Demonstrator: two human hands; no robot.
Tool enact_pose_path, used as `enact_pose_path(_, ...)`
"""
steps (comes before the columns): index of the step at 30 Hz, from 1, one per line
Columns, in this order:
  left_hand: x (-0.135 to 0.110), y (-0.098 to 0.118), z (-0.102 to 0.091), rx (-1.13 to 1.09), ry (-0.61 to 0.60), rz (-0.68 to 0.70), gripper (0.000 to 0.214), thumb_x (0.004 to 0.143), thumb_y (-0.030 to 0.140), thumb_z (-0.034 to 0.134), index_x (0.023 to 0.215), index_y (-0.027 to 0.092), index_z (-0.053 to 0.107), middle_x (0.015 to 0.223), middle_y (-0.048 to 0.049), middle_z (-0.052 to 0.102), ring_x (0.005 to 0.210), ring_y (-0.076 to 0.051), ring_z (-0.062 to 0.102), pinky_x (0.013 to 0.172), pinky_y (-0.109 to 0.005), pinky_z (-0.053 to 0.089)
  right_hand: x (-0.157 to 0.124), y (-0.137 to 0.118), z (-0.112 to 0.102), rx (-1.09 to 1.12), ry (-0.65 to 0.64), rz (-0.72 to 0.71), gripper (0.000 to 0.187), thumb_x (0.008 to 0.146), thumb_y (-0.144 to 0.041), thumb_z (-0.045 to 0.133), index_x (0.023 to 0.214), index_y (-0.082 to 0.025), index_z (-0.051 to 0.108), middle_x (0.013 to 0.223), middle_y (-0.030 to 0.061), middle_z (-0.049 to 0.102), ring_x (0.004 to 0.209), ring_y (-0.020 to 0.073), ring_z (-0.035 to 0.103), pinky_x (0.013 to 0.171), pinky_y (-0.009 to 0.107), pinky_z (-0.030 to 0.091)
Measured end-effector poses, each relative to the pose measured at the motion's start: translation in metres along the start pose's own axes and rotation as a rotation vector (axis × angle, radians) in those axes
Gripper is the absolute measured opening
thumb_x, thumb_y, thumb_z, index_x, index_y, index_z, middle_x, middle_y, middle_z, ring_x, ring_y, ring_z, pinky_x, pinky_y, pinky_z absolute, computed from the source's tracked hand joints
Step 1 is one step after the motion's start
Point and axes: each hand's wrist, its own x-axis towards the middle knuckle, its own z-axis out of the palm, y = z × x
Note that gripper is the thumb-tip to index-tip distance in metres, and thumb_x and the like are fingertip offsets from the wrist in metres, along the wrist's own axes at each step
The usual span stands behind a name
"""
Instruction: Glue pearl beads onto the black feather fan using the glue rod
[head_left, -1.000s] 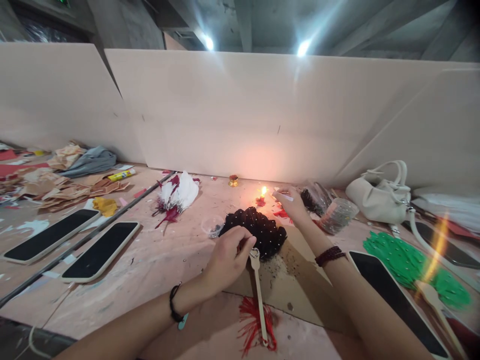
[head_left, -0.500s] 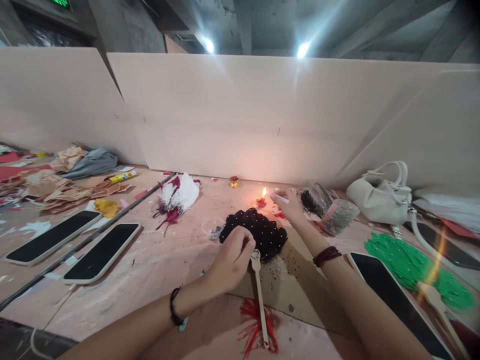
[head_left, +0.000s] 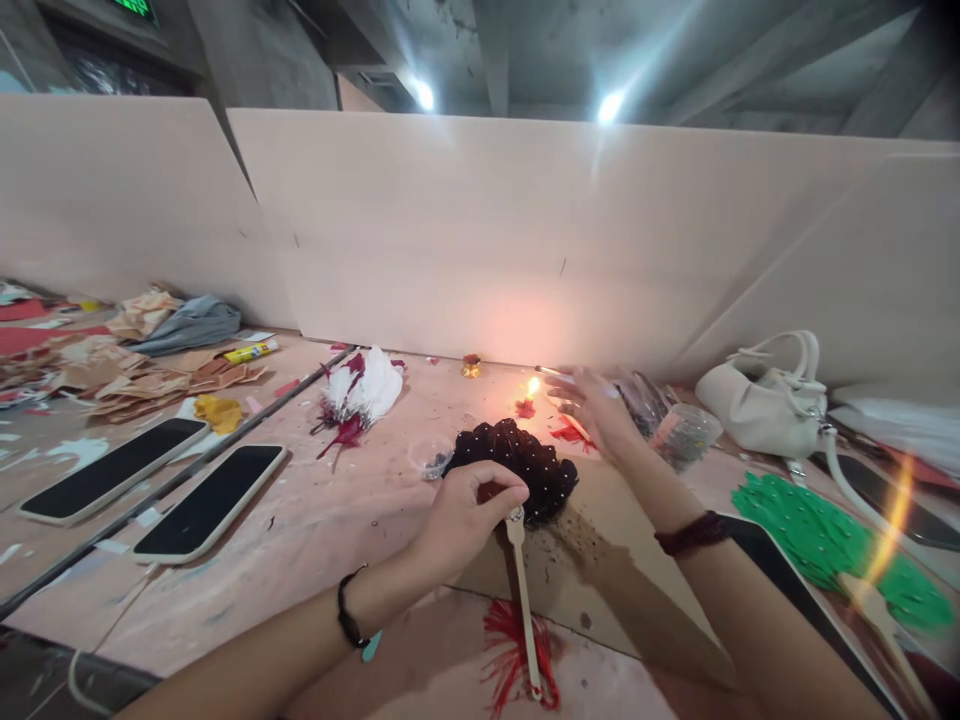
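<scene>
A black feather fan [head_left: 521, 462] studded with small pale beads lies on a cardboard sheet [head_left: 600, 560], its cream handle [head_left: 525, 590] ending in a red tassel [head_left: 510, 650]. My left hand [head_left: 465, 515] is closed, pinching the fan where the feathers meet the handle. My right hand [head_left: 596, 405] is raised beyond the fan and holds a thin white stick [head_left: 559, 376] with its tip close to the flame of a small red candle [head_left: 527, 400]. The right hand is blurred by motion.
Two dark phones [head_left: 206, 500] and a metal rod [head_left: 172, 480] lie at left, near paper scraps [head_left: 150, 375] and a white-and-red feather piece [head_left: 360, 390]. A small clear cup [head_left: 429, 455] stands beside the fan. At right are a clear bead container [head_left: 686, 435], a cream handbag [head_left: 772, 400], a green fan [head_left: 832, 540] and another phone [head_left: 810, 610].
My right hand has lifted and shifted slightly right with the white stick, staying near the candle flame. My left hand keeps its pinch on the fan.
</scene>
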Motion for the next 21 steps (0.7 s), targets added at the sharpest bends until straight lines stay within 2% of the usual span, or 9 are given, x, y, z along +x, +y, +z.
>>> enact_pose_path(2,-0.001,0.009,0.000,-0.071,-0.017,-0.048,0.020,0.085,0.039,0.076,0.080,0.020,0.076,0.076,-0.0019,0.073,0.071,-0.017,0.062,0.068,-0.029,0.049,-0.024,-0.020,-0.002,0.068,-0.046,-0.006,0.023,0.095,-0.043,0.082,0.094,-0.025,0.068,0.098,0.0015,0.072,0.086,0.0166,0.068,0.070,0.027,0.057)
enact_pose_path(4,-0.004,0.017,0.000,-0.137,-0.024,-0.074,0.021,0.084,0.040,0.078,0.080,0.020,0.076,0.073,-0.0012,0.071,0.068,-0.016,0.060,0.066,-0.029,0.049,-0.054,-0.037,-0.005,0.114,-0.094,-0.004,0.033,0.079,-0.036,0.092,0.082,-0.027,0.061,0.080,-0.0037,0.060,0.071,0.0138,0.057,0.058,0.023,0.047)
enact_pose_path(6,-0.007,0.025,0.001,-0.198,-0.040,-0.087,0.020,0.084,0.039,0.079,0.079,0.020,0.076,0.071,-0.0010,0.071,0.067,-0.016,0.060,0.067,-0.029,0.049,-0.087,-0.050,-0.006,0.133,-0.134,0.022,0.036,0.074,-0.034,0.093,0.078,-0.028,0.058,0.068,-0.0063,0.048,0.058,0.0123,0.041,0.049,0.023,0.035)
enact_pose_path(9,-0.014,0.033,0.003,-0.263,-0.089,-0.094,0.020,0.084,0.037,0.081,0.075,0.020,0.076,0.070,-0.0010,0.071,0.068,-0.015,0.062,0.069,-0.029,0.050,-0.131,-0.060,-0.006,0.160,-0.176,0.050,0.035,0.071,-0.036,0.092,0.078,-0.029,0.059,0.068,-0.0055,0.047,0.056,0.0133,0.035,0.047,0.025,0.032)
enact_pose_path(11,-0.019,0.038,0.005,-0.297,-0.127,-0.091,0.020,0.084,0.036,0.082,0.073,0.020,0.076,0.068,-0.0007,0.070,0.068,-0.016,0.062,0.068,-0.029,0.051,-0.152,-0.059,-0.005,0.201,-0.226,0.046,0.032,0.076,-0.040,0.093,0.080,-0.030,0.063,0.068,-0.0041,0.051,0.055,0.0142,0.039,0.048,0.027,0.035)
enact_pose_path(14,-0.025,0.044,0.008,-0.352,-0.169,-0.087,0.019,0.083,0.035,0.085,0.073,0.021,0.077,0.069,-0.0009,0.071,0.065,-0.015,0.063,0.066,-0.028,0.052,-0.172,-0.053,-0.004,0.197,-0.245,-0.024,0.032,0.080,-0.049,0.094,0.083,-0.033,0.066,0.066,-0.0029,0.055,0.057,0.0189,0.053,0.052,0.032,0.047)
enact_pose_path(17,-0.029,0.049,0.008,-0.380,-0.189,-0.091,0.019,0.082,0.037,0.087,0.073,0.021,0.079,0.072,-0.0017,0.073,0.063,-0.015,0.064,0.063,-0.028,0.053,-0.185,-0.048,-0.005,0.087,-0.199,-0.069,0.030,0.082,-0.052,0.094,0.084,-0.037,0.068,0.067,-0.0002,0.062,0.077,0.0288,0.073,0.066,0.041,0.062)
enact_pose_path(19,-0.030,0.051,0.008,-0.366,-0.191,-0.093,0.022,0.082,0.041,0.088,0.074,0.022,0.079,0.075,-0.0032,0.075,0.065,-0.016,0.066,0.062,-0.028,0.054,-0.192,-0.048,-0.007,0.033,-0.171,-0.070,0.027,0.084,-0.050,0.094,0.085,-0.038,0.070,0.067,0.0009,0.063,0.094,0.0342,0.079,0.076,0.046,0.067)
enact_pose_path(21,-0.031,0.053,0.008,-0.341,-0.189,-0.090,0.026,0.081,0.045,0.089,0.074,0.022,0.080,0.080,-0.0051,0.077,0.068,-0.018,0.068,0.061,-0.029,0.056,-0.198,-0.050,-0.009,0.025,-0.164,-0.060,0.025,0.084,-0.047,0.095,0.085,-0.039,0.071,0.066,0.0012,0.063,0.098,0.0356,0.081,0.079,0.048,0.069)
